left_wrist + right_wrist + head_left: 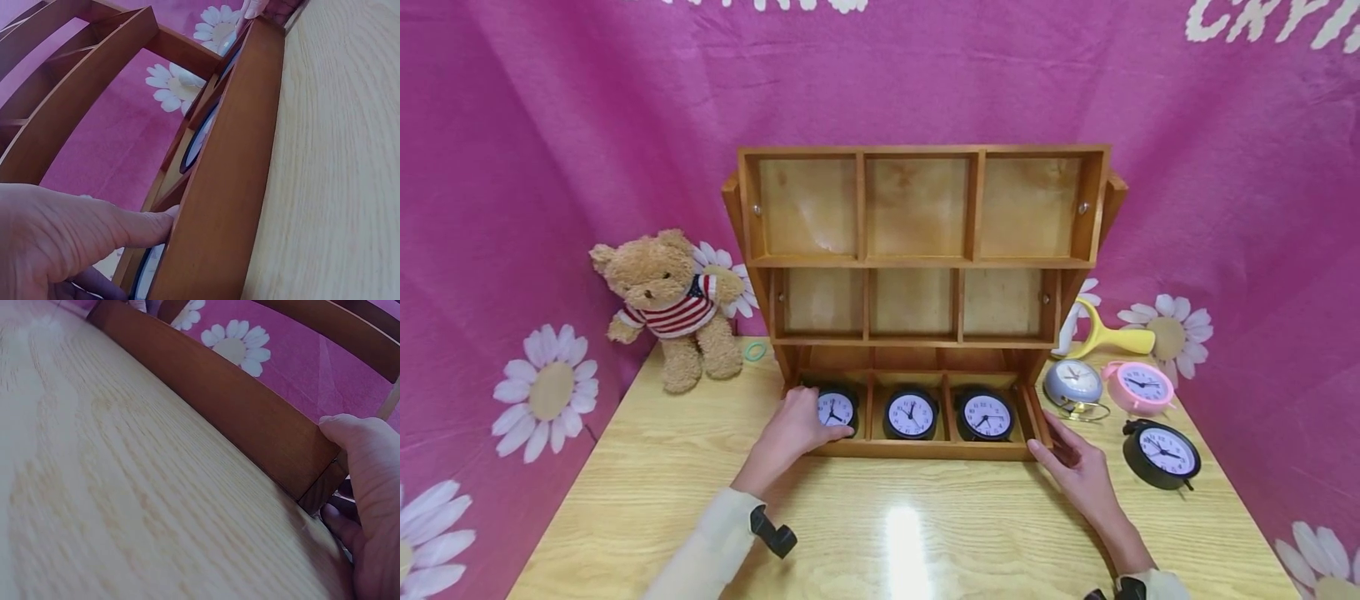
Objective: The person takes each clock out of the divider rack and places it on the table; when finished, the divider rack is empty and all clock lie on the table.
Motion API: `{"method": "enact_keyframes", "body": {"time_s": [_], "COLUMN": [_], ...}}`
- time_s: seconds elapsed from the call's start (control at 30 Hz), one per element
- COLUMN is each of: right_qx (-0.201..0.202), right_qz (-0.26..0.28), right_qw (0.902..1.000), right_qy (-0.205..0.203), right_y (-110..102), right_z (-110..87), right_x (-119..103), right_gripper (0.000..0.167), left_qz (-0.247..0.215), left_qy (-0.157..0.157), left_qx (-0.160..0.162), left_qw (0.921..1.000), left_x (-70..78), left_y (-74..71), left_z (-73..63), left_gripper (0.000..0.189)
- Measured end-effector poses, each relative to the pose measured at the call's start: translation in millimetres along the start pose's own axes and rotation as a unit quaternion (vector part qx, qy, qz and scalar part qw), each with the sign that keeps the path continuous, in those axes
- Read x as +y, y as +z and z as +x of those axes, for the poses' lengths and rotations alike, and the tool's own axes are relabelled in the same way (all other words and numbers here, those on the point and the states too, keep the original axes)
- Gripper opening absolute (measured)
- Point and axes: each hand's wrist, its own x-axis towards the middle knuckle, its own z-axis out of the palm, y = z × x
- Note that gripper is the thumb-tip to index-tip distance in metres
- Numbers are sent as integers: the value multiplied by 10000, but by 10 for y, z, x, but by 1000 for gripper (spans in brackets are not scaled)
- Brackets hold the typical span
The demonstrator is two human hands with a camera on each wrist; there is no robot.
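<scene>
A brown wooden tiered shelf [921,450] stands on the table, its tiers split into compartments. In its bottom tier sit a black alarm clock on the left [838,408], another in the middle [911,415] and a third on the right [987,416]. My left hand [793,425] grips the left clock, thumb along its lower edge and fingers at its far side, partly hidden. At the bottom tier's right front corner, my right hand [1078,471] holds the wood, thumb on the front and fingers along the side. The right wrist view shows that thumb [350,428] against the corner.
Right of the shelf are a blue-grey clock [1073,383], a pink alarm clock [1141,387], a black alarm clock [1161,454] and a yellow-handled object [1112,337]. A teddy bear [670,308] and a green ring [755,351] lie left. Pink cloth [925,75] hangs behind.
</scene>
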Motion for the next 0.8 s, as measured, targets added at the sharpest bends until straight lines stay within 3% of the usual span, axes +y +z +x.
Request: {"method": "enact_keyframes", "body": {"time_s": [0.23, 0.8], "right_qx": [-45, -177], "right_qz": [23, -346], "right_qw": [10000, 9992], "right_qy": [-9, 109], "right_y": [-1, -21], "right_z": [3, 1], "right_x": [28, 45], "right_gripper": [56, 68], "left_qz": [-55, -195], "left_qy": [-232, -301], "left_qx": [-117, -86], "left_qw": [9996, 9993], "left_x": [50, 5], "left_y": [-22, 17], "left_z": [13, 32], "left_gripper": [64, 69]}}
